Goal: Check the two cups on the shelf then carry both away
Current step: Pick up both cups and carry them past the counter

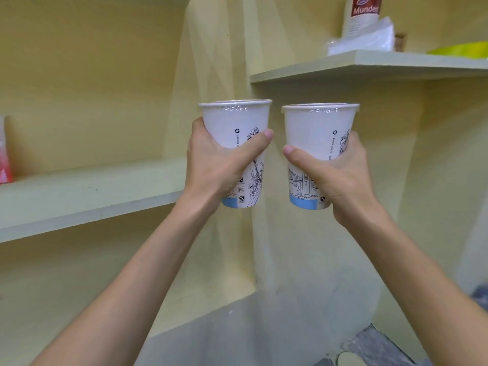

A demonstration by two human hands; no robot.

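Two sealed paper cups, left cup (237, 143) and right cup (317, 138), sit mid-frame, each clamped by left hand (211, 167) and right hand (340, 175); keep them upright while carrying.

The fingers behind the left white paper cup with line drawings (236, 128) and the right white paper cup with a blue base band (315, 133) are hidden. Both cups' contents are concealed by film seals. The red-labelled white container (361, 14), yellow-green dish (462, 50) and pink-red packet (4, 159) are cut off by edges.
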